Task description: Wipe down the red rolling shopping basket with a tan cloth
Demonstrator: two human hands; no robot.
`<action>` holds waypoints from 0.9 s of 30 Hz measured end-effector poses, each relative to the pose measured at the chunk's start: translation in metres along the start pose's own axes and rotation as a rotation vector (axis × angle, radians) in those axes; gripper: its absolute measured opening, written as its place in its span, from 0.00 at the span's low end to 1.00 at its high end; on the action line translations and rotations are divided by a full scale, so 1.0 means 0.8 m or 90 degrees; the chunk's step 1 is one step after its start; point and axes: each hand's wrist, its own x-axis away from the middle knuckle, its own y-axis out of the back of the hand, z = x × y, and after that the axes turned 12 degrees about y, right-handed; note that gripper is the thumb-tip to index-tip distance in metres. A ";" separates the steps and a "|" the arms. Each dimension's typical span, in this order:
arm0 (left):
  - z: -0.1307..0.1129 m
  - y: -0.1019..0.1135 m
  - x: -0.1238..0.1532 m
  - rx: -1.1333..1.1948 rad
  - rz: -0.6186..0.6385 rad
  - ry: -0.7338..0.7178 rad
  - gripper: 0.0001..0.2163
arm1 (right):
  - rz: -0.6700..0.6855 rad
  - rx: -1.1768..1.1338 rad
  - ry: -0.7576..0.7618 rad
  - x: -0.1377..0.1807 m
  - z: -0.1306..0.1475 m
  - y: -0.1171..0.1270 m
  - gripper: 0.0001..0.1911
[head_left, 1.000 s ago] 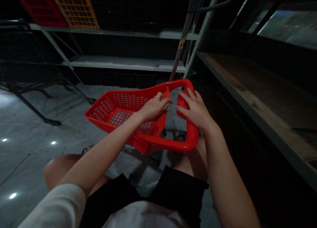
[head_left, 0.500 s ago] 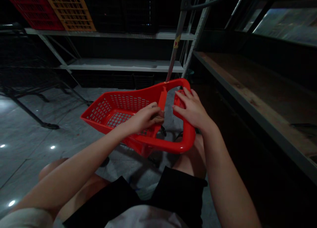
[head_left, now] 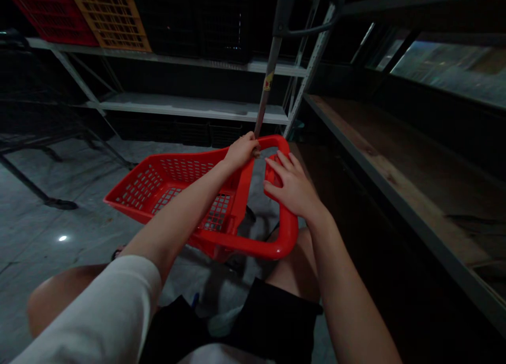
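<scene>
A red plastic shopping cart (head_left: 174,161) with slotted basket walls stands between my knees, its looped handle (head_left: 290,232) towards me. My left hand (head_left: 243,150) reaches across the basket to the far end of its upper rim, near where the handle loop begins. Its fingers are curled, and a small brownish bit shows at the fingertips, too small to name. My right hand (head_left: 292,185) lies over the right side of the handle. Its thumb and fingers spread around a red block (head_left: 272,177) on the inner side of the handle.
A metal pole (head_left: 266,85) with a yellow sticker rises behind the cart. White shelving (head_left: 190,108) runs across the back, holding a red crate (head_left: 51,13) and a yellow crate (head_left: 110,19). A wooden-topped shelf (head_left: 379,143) borders the right side. Dark metal legs (head_left: 27,179) stand at left.
My left hand has moved from the inner edge of the crosspiece up and away to the far rim. My right hand stays on the handle. The cart sits slightly further left and lower in view.
</scene>
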 end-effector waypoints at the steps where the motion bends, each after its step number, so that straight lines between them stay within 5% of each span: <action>1: 0.000 0.002 0.003 -0.012 0.002 0.000 0.09 | -0.003 -0.006 0.001 -0.002 -0.001 0.000 0.36; 5: -0.007 0.025 0.059 -0.047 0.013 -0.054 0.09 | -0.022 -0.039 0.012 -0.010 -0.007 -0.005 0.36; 12: -0.037 0.103 0.234 0.038 0.138 -0.147 0.10 | -0.028 -0.087 0.043 -0.024 -0.009 -0.011 0.36; 15: -0.034 0.125 0.266 0.115 0.193 -0.166 0.15 | -0.021 -0.092 0.061 -0.027 -0.003 -0.013 0.36; 18: -0.015 0.117 0.246 0.115 0.220 -0.147 0.15 | -0.020 -0.091 0.067 -0.029 0.003 -0.017 0.36; 27: 0.050 0.041 0.071 0.095 0.059 -0.065 0.14 | -0.014 -0.120 0.061 -0.044 0.004 -0.025 0.36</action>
